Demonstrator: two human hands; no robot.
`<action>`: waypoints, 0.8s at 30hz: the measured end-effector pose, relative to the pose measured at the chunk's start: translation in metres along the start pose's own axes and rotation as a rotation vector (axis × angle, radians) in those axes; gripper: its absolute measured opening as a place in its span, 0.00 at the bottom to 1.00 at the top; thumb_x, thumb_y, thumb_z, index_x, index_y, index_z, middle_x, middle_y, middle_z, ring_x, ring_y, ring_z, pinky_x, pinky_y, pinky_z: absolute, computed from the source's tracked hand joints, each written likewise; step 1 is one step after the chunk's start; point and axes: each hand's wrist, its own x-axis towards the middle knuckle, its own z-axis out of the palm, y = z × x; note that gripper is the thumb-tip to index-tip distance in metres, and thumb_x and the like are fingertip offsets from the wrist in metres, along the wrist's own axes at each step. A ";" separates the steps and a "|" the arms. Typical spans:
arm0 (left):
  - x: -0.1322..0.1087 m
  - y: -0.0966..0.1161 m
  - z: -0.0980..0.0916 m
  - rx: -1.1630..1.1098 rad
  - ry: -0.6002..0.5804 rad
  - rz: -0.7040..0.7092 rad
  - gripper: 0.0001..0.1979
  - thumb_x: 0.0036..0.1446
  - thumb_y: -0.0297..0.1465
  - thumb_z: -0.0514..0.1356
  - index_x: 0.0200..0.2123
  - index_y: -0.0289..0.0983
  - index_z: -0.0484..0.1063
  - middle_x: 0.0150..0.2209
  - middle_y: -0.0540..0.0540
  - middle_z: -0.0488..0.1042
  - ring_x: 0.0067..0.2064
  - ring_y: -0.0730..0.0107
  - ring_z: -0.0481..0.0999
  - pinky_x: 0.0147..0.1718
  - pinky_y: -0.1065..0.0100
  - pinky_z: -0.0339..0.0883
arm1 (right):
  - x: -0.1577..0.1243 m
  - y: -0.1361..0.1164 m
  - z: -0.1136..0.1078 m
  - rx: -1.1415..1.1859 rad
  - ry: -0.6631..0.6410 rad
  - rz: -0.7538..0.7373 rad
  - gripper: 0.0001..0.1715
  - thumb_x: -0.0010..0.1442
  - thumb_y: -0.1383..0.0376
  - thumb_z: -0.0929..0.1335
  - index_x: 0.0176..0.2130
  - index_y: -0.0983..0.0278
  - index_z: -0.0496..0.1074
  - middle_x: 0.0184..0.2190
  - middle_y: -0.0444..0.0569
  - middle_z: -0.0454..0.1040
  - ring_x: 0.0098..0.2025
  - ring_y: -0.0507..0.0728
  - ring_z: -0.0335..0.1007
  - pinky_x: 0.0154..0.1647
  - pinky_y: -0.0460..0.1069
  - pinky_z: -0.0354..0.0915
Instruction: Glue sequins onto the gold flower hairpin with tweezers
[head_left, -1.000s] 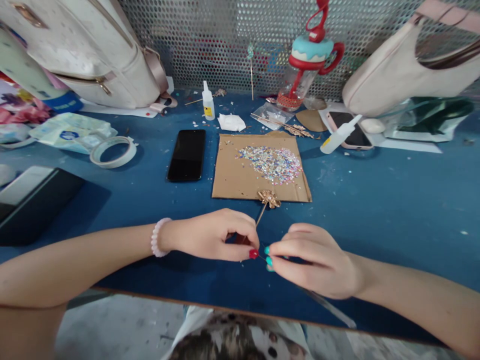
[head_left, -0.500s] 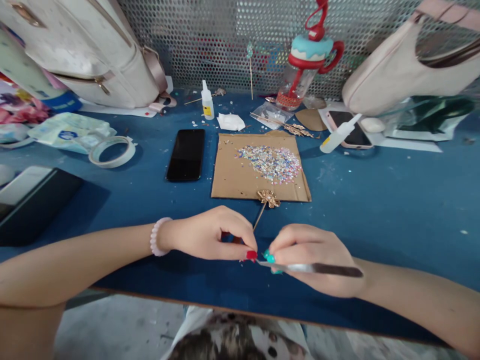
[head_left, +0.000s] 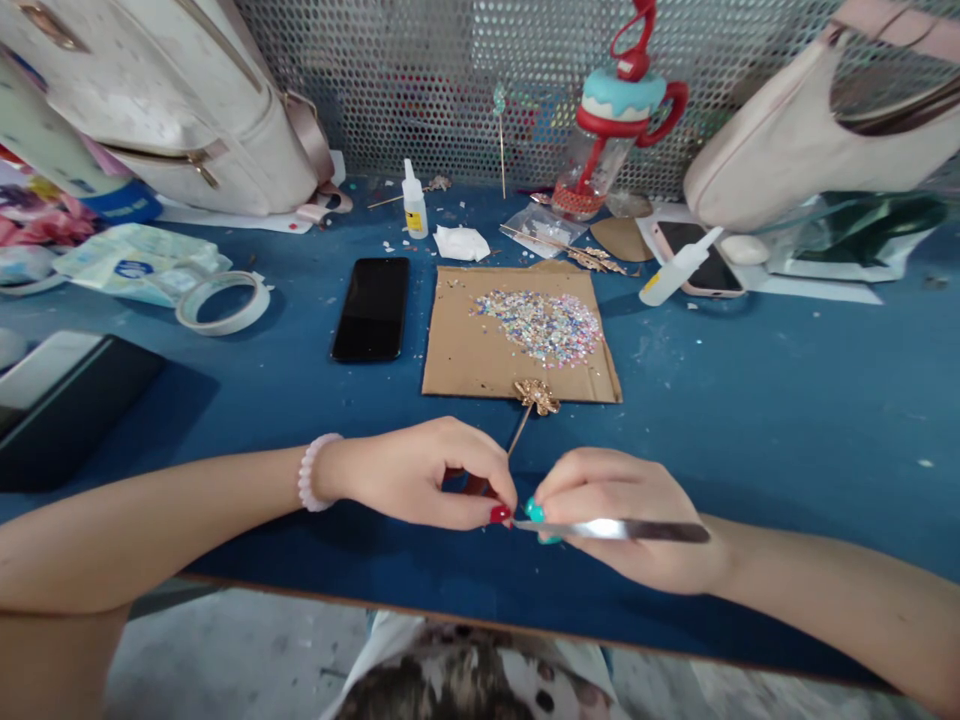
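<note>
My left hand (head_left: 439, 475), with red nails and a pale bead bracelet at the wrist, is closed in a pinch of thumb and forefinger. Whatever lies in that pinch is too small to make out. My right hand (head_left: 626, 510), with turquoise nails, holds metal tweezers (head_left: 611, 529) whose tips meet the left fingertips. A gold flower ornament (head_left: 536, 396) on a thin stick rests at the near edge of the cardboard (head_left: 465, 360); the stick's lower end passes out of sight by my left hand. Small glittering stones (head_left: 544, 325) lie spread over the cardboard.
Left of the cardboard are a black phone (head_left: 371, 310) and a tape roll (head_left: 223, 303). One glue bottle (head_left: 414, 200) stands behind; another glue bottle (head_left: 679, 270) leans on a phone at right. A cup (head_left: 589, 150) and bags line the mesh panel.
The tweezers have shifted slightly left and turned a little, so light glints off their shaft. Both hands stay almost in place, fingertips together.
</note>
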 end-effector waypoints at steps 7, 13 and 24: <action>0.001 0.000 -0.001 0.009 0.012 0.004 0.05 0.58 0.23 0.56 0.34 0.34 0.73 0.31 0.45 0.74 0.31 0.73 0.71 0.34 0.74 0.65 | -0.002 0.000 0.000 -0.005 -0.006 -0.004 0.07 0.64 0.70 0.64 0.38 0.68 0.72 0.32 0.52 0.74 0.33 0.49 0.72 0.34 0.43 0.68; 0.000 0.000 -0.002 0.010 0.017 0.007 0.06 0.58 0.23 0.56 0.34 0.34 0.73 0.30 0.45 0.74 0.31 0.73 0.70 0.34 0.74 0.64 | -0.002 -0.001 0.000 -0.019 0.000 -0.007 0.07 0.65 0.69 0.64 0.38 0.67 0.72 0.32 0.51 0.75 0.33 0.49 0.71 0.33 0.44 0.68; 0.000 -0.001 -0.001 -0.017 -0.001 -0.009 0.05 0.59 0.25 0.56 0.34 0.35 0.73 0.32 0.45 0.75 0.31 0.73 0.70 0.34 0.74 0.66 | -0.001 0.001 -0.001 -0.040 -0.024 -0.032 0.07 0.65 0.69 0.63 0.39 0.67 0.72 0.32 0.51 0.74 0.33 0.49 0.70 0.34 0.44 0.67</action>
